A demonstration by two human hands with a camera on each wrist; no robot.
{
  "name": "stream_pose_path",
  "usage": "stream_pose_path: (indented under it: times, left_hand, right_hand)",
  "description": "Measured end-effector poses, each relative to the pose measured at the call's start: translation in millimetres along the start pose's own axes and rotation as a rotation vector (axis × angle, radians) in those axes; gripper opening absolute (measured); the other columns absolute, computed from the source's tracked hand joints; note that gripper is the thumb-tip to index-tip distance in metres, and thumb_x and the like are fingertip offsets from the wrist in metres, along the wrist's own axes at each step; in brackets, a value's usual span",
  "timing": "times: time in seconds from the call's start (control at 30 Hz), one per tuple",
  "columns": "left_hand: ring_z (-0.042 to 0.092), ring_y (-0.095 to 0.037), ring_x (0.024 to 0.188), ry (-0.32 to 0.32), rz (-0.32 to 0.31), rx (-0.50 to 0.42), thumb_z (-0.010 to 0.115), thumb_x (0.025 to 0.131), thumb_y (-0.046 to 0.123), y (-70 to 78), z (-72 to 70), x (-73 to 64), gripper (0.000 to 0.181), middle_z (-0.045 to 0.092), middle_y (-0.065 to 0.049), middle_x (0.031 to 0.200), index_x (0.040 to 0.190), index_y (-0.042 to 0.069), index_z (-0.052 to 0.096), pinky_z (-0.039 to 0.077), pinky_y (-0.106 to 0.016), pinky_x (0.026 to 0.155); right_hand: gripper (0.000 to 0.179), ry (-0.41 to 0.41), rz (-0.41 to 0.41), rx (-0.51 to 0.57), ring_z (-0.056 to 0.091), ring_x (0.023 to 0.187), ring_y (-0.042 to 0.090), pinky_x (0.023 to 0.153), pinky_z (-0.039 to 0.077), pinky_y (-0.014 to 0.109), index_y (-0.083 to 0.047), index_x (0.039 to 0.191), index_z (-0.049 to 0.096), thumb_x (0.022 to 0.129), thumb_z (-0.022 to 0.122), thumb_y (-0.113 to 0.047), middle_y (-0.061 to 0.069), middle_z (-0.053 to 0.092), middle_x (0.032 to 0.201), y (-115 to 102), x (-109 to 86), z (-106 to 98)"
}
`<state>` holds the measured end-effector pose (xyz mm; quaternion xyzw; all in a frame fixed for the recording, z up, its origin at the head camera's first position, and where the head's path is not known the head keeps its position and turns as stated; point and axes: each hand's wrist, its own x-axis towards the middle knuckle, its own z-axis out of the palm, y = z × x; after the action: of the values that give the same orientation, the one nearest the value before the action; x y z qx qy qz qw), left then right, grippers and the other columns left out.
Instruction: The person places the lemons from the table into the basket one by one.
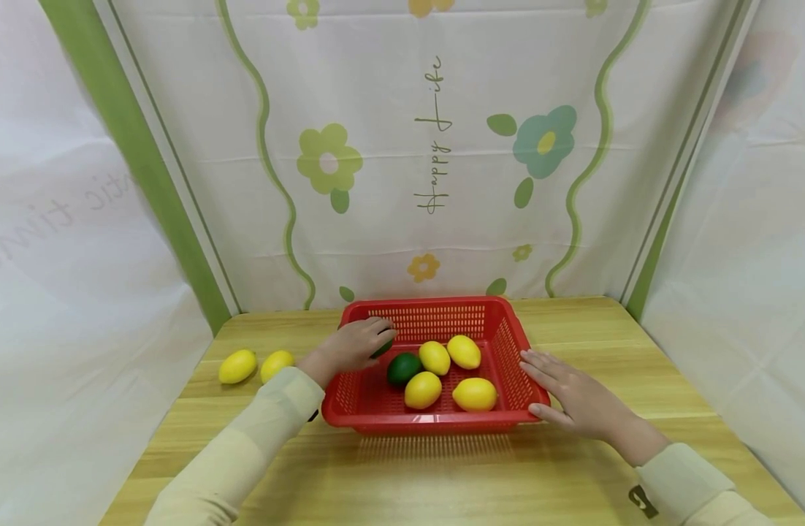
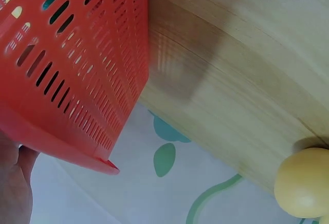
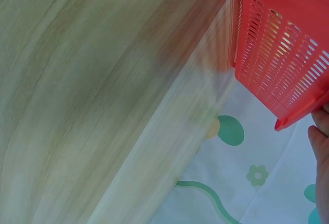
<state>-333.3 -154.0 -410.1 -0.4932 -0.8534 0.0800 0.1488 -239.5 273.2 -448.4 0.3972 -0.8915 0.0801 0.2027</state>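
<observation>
A red plastic basket [image 1: 435, 419] with slotted walls stands on the table. Inside it lie several yellow lemons [image 1: 475, 394] and a dark green fruit [image 1: 405, 370]. My left hand [image 1: 355, 343] reaches over the basket's left rim, its curled fingers gripping a second dark green fruit [image 1: 381, 348], mostly hidden under them. At the right side, my right hand [image 1: 576, 393] rests against the rim with fingers extended and the thumb near the front corner. In the right wrist view, fingertips [image 3: 320, 131] show right at the basket's edge.
Two more lemons sit on the wooden table [image 1: 442, 489] left of the basket: one lemon [image 1: 238, 366] farther out, another lemon [image 1: 277, 363] close to my left forearm. A white curtain [image 1: 402, 241] with printed flowers hangs behind the table, and white sheets flank it.
</observation>
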Motion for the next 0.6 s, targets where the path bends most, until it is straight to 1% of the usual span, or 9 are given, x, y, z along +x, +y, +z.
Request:
stream_pose_path:
  times: [0.43, 0.6]
  left_hand:
    - [0.058, -0.028, 0.113, -0.059, -0.027, -0.042, 0.082, 0.079, 0.025, 2.2, 1.5, 0.5, 0.056, 0.058, -0.013, 0.125, 0.126, 0.007, 0.057, 0.049, -0.039, 0.095]
    - [0.058, -0.028, 0.113, -0.069, -0.035, -0.058, 0.081, 0.08, 0.024, 2.6, 2.8, 0.2, 0.055, 0.058, -0.014, 0.126, 0.126, 0.007, 0.057, 0.05, -0.04, 0.094]
  right_hand:
    - [0.069, 0.006, 0.002, 0.015, 0.048, 0.127, 0.037, 0.094, 0.047, 0.052, 0.0, 0.136, 0.054, 0.081, 0.077, -0.034, 0.016, 0.049, 0.143, 0.8, -0.8, 1.5]
    - [0.069, 0.01, -0.001, 0.019, 0.048, 0.127, 0.037, 0.093, 0.048, 0.052, 0.001, 0.136, 0.054, 0.081, 0.077, -0.033, 0.016, 0.049, 0.143, 0.0, -0.2, 1.3]
